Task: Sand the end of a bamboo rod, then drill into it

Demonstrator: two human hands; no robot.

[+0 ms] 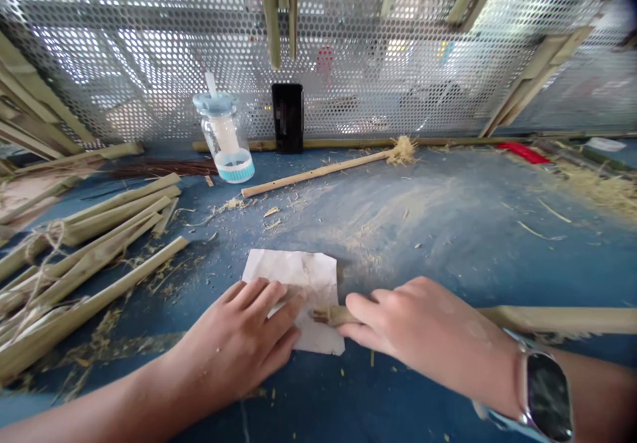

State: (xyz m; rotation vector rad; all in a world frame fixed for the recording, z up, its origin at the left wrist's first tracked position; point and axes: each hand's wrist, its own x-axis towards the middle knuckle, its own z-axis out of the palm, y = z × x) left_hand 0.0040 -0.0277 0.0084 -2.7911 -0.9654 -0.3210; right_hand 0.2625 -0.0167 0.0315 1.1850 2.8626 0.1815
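Observation:
A creased white sheet of paper (293, 267) lies on the blue tabletop in front of me. My left hand (249, 330) rests over its left half, fingers apart and pressing it down. My right hand (398, 317) is wrapped round a long pale bamboo stick (562, 319) near its left end. That end, with a dark hollow tip, lies over the paper close to my left fingertips. The rest of the stick runs beneath my right wrist to the right edge. Under my left palm, the paper is hidden.
Tied bamboo pieces (89, 244) lie at left. Further back are a lidded cup with a straw (227, 141), a black phone (287, 121), a thin stick with a frayed end (318, 174) and a red object (523, 152). A perforated metal screen (358, 52) closes the back.

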